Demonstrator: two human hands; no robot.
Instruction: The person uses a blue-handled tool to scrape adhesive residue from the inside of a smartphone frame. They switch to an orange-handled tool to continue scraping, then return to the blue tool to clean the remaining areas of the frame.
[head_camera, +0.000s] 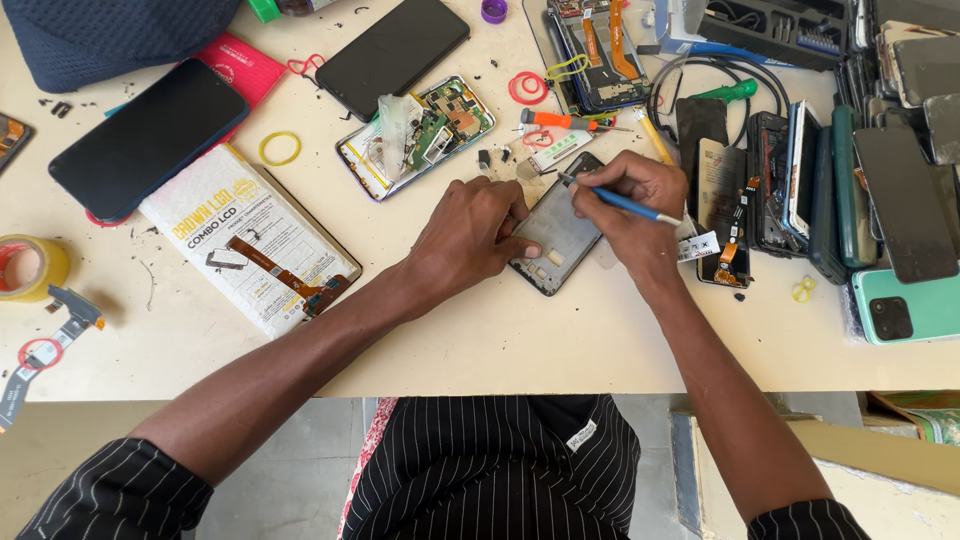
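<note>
Near the middle of the frame, a bare grey phone frame (556, 232) lies flat on the cream table (520, 340). The left hand (470, 235) presses down on its left edge with fingers spread flat, holding nothing. The right hand (632, 205) pinches a thin blue tool (625, 203) like a pen, its tip touching the frame's upper end. The frame looks light, thin and stiff, likely easy to bend or scratch, so it is best steadied by its long edges. Just above it lie an opened phone with its circuit board exposed (420, 135), an orange screwdriver (560, 121) and loose small parts. To the right a row of stacked phones (830, 180) crowds close beside the right hand. At left sit a white parts packet (245, 235) and a dark phone (150, 140).
</note>
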